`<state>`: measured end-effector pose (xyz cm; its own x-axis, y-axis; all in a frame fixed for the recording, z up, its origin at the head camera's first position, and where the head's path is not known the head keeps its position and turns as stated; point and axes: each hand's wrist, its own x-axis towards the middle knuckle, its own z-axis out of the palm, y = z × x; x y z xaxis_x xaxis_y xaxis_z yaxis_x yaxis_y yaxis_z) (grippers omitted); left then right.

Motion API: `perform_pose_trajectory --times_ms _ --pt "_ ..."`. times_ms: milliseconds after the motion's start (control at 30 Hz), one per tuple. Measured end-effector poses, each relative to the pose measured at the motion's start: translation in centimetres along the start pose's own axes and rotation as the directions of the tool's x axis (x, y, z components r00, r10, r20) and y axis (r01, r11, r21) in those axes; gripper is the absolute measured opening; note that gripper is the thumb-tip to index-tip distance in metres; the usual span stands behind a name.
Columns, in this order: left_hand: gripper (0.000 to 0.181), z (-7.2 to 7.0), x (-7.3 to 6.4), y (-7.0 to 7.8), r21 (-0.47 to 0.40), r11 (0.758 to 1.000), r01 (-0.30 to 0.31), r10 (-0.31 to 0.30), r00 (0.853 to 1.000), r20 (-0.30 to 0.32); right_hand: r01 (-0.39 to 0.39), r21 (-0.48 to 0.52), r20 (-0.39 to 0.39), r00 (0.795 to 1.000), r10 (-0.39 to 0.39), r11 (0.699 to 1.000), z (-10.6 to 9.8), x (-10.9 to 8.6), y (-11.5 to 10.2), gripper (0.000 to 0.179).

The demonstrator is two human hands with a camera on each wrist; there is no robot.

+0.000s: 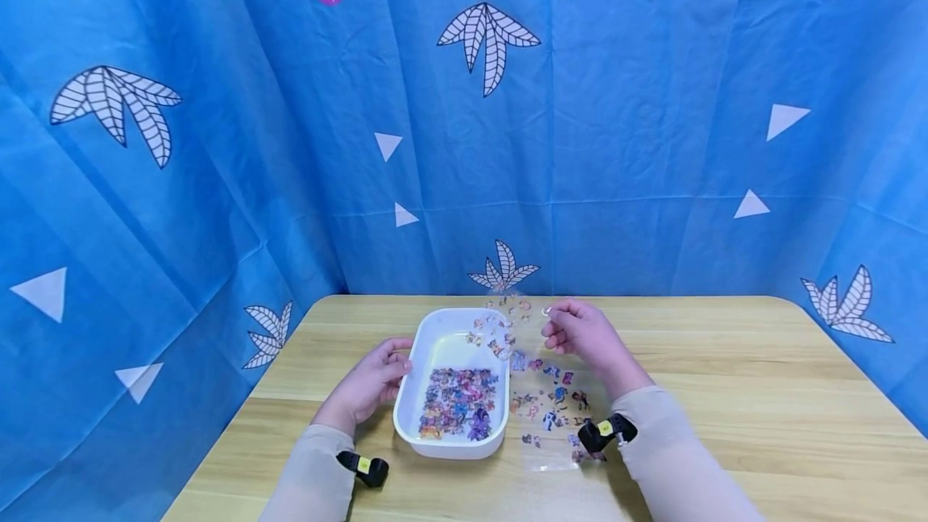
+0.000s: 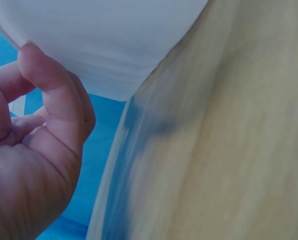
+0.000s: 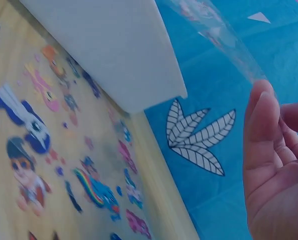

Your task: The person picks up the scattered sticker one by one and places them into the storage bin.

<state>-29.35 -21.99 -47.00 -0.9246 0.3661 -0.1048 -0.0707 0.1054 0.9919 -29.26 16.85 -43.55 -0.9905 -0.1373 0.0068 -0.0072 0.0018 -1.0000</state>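
My left hand [image 1: 371,383] grips the left rim of a white plastic tub [image 1: 449,451], thumb on the rim and fingers under it. In the left wrist view the tub's underside [image 2: 109,45] shows above the curled fingers. Many small colourful cartoon stickers [image 1: 458,403] lie in the near half of the tub. With thumb and forefinger, my right hand [image 1: 586,338] pinches the edge of a clear sticker sheet [image 1: 500,329], which hangs over the tub's far right corner. The right wrist view shows this clear film [image 3: 229,45] running up from the fingertips.
Right of the tub, more clear film with printed cartoon figures [image 1: 554,401] lies on the wooden table [image 1: 725,393]. Blue curtains [image 1: 623,103] with white leaf and triangle patterns enclose the table at the back and sides. Black cameras [image 1: 607,432] sit on both wrists.
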Motion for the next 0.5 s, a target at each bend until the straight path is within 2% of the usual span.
perform_pose_trajectory --times_ms 100,500 --pt "0.051 0.0 0.0 0.1 0.002 1.0 -0.003 0.003 1.0 0.002 -0.007 0.002 0.04 0.999 0.006 1.0 0.6 0.0 0.1 0.026" --pt "0.053 0.0 0.0 0.1 0.001 1.0 -0.002 0.002 1.0 -0.003 -0.027 0.028 0.083 0.996 0.025 0.999 2.2 -0.1 0.8 0.023"
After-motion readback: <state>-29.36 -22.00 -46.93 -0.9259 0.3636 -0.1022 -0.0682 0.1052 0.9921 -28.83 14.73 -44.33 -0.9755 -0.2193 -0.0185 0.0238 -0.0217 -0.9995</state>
